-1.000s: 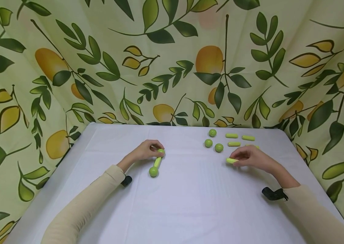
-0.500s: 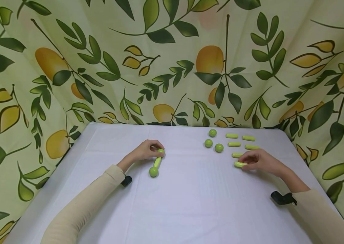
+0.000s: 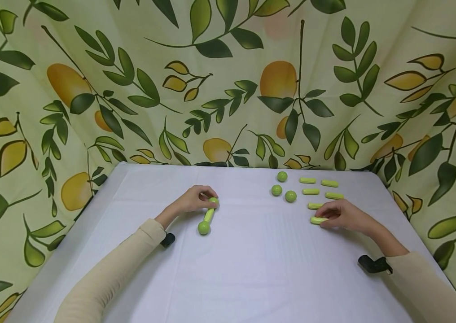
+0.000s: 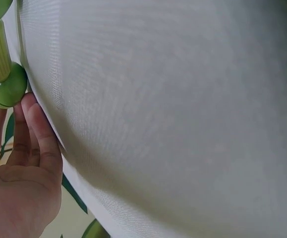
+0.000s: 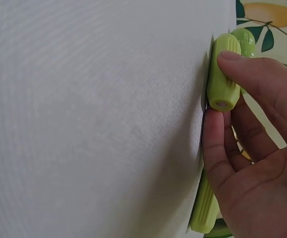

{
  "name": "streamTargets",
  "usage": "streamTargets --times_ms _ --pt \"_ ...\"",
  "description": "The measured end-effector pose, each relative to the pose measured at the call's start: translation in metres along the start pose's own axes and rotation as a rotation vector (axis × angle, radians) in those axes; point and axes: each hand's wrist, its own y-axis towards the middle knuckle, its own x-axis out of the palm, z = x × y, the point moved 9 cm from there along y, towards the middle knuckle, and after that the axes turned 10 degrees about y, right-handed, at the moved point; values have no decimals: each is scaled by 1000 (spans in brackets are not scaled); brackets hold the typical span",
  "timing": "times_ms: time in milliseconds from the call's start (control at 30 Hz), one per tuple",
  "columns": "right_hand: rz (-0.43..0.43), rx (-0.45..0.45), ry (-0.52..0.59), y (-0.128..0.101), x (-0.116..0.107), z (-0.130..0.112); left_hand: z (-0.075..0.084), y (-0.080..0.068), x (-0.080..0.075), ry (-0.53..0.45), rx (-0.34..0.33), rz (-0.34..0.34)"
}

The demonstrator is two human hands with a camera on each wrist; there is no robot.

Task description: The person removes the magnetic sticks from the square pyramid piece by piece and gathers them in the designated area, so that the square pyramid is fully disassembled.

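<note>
we see the left hand [image 3: 190,201] resting on the white table [image 3: 252,269], its fingers curled round the far ball of a small green dumbbell-shaped piece [image 3: 208,216], a rod with a ball at each end, which lies at the centre-left of the table just as it did a second ago; the hand and the piece have not shifted. the right hand [image 3: 343,215] has changed more: a second ago it pinched a yellow-green rod [image 3: 318,220] further left, near the loose balls, and now it has drawn back toward the right and holds that rod down on the table, thumb and fingertips pinching it, just in front of another rod [image 3: 314,206]. three green balls [image 3: 290,196] and three more rods [image 3: 311,191] sit beyond it near the far edge, unmoved. the leaf-and-lemon cloth [image 3: 228,80] hangs behind.
</note>
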Motion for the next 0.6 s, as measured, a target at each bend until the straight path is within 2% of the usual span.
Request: streamTargets --times_ms 333,600 --pt "30 8 -54 -3 -6 0 -1 0 0 4 1 0" --pt "50 3 -55 -1 -9 -9 2 -1 0 12 -8 0"
